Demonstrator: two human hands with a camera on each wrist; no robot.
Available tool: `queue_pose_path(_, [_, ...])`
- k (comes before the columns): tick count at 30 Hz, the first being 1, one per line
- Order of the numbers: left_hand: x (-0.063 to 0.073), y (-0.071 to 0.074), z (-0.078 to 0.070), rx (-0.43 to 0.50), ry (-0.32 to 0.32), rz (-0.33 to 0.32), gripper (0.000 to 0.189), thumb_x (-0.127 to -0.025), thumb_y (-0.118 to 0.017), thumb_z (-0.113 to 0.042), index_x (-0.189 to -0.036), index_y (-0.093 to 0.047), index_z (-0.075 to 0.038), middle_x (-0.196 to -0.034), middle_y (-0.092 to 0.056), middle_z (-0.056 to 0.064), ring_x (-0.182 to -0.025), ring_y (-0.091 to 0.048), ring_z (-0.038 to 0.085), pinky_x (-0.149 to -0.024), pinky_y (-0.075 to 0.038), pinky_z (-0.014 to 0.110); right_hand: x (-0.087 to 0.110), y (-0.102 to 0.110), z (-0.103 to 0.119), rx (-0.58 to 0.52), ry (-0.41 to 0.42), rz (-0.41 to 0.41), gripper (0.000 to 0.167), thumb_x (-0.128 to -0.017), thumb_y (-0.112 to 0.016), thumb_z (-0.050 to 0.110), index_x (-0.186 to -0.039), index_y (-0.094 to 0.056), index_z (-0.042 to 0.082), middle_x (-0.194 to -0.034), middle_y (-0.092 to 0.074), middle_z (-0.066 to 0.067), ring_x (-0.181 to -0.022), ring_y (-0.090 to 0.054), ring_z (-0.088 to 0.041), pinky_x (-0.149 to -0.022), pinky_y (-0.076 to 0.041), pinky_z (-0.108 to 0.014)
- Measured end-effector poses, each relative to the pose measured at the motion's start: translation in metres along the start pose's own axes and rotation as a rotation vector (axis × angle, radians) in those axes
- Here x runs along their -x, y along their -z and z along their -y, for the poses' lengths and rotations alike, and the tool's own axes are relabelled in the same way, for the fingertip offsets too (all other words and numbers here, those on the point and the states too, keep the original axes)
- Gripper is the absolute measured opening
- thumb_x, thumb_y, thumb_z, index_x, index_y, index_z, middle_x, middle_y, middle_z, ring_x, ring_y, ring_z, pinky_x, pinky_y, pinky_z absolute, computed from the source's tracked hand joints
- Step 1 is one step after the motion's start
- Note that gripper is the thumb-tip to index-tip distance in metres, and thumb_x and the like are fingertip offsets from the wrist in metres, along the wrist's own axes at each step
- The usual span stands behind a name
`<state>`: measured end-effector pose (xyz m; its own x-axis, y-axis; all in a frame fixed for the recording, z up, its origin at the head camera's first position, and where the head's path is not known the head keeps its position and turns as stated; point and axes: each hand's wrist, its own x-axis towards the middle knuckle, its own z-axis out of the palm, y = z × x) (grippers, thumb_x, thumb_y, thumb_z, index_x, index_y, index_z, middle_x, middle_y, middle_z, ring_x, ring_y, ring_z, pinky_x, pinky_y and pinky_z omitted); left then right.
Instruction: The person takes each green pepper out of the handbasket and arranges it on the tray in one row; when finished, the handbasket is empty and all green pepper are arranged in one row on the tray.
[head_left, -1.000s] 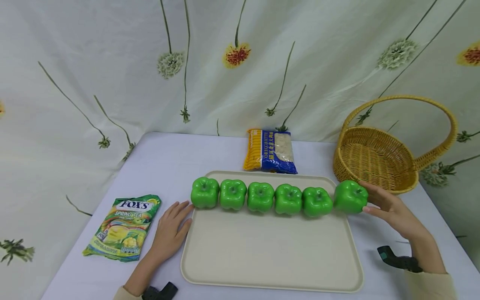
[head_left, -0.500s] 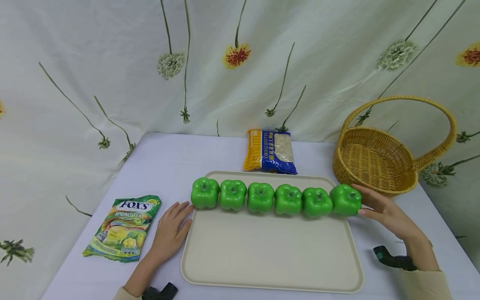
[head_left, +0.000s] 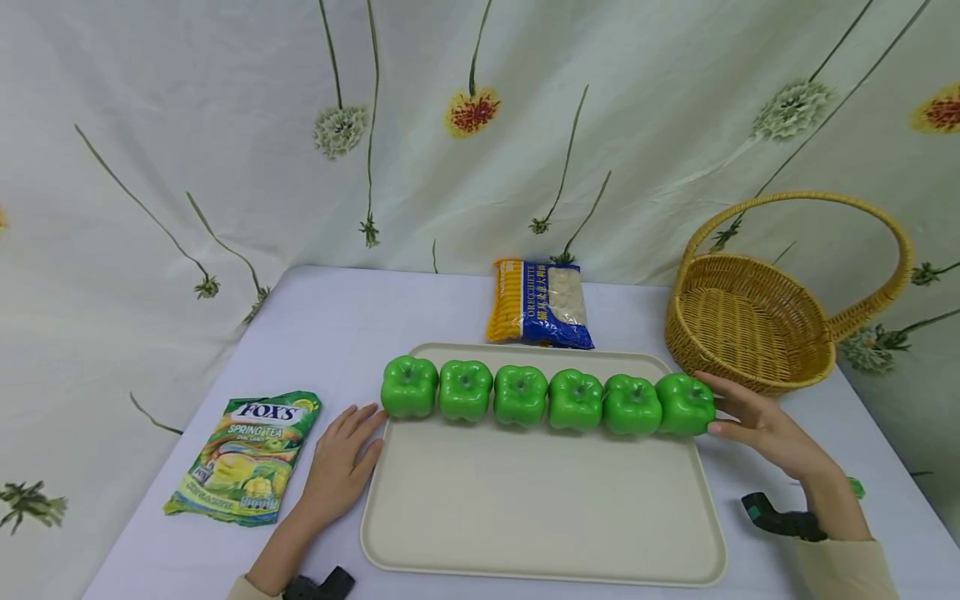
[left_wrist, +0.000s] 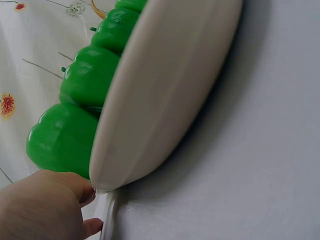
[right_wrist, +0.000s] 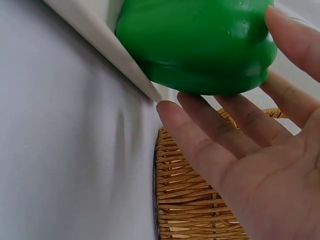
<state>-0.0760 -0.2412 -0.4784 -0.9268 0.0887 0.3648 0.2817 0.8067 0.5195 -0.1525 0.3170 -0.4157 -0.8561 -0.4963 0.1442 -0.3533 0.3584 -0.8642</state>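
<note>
A row of several glossy green bell peppers point(head_left: 521, 396) stands along the far part of a beige tray point(head_left: 543, 508). At the right end, my right hand point(head_left: 765, 425) holds the last bell pepper point(head_left: 686, 405) between thumb and fingers, against its neighbour and over the tray's edge. In the right wrist view the thumb touches that pepper's side and the fingertips lie under it. My left hand point(head_left: 343, 458) rests at the tray's left edge, fingers extended, with fingertips close to the leftmost bell pepper point(head_left: 409, 387); it grips nothing.
A wicker basket point(head_left: 750, 317) with a tall handle stands at the back right, close behind my right hand. Behind the tray lies a blue and yellow pasta bag point(head_left: 542, 304). A green candy bag point(head_left: 246, 458) lies left of my left hand.
My right hand has moved left with the last bell pepper, bringing it from beyond the tray's right edge up against the row. The left hand has stayed still.
</note>
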Motion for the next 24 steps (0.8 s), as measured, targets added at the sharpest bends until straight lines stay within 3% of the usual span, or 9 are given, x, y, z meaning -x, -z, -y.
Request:
queue_pose_path(11, [0.0001, 0.0012, 0.0006, 0.004, -0.007, -0.001, 0.039, -0.095, -0.056, -0.008, -0.134, -0.057, -0.002, -0.138, -0.053, 0.024, -0.134, -0.036, 0.049, -0.103, -0.024, 0.072, -0.0027, -0.0061, 0.0031, 0.065, -0.017, -0.034, 0.063, -0.09, -0.065, -0.003, -0.146, -0.036, -0.004, -0.137, -0.041, 0.032, -0.115, -0.046, 0.014, -0.086, -0.05, -0.015])
queue_pose_path(24, [-0.0013, 0.0029, 0.0014, 0.015, -0.003, 0.004, 0.039, -0.095, -0.057, -0.007, -0.133, -0.057, -0.001, -0.138, -0.053, 0.025, -0.134, -0.036, 0.049, -0.103, -0.024, 0.073, -0.0044, -0.0077, 0.0079, 0.085, -0.025, -0.02, 0.064, -0.091, -0.064, 0.001, -0.148, -0.035, -0.001, -0.141, -0.039, 0.03, -0.117, -0.043, 0.016, -0.087, -0.048, -0.014])
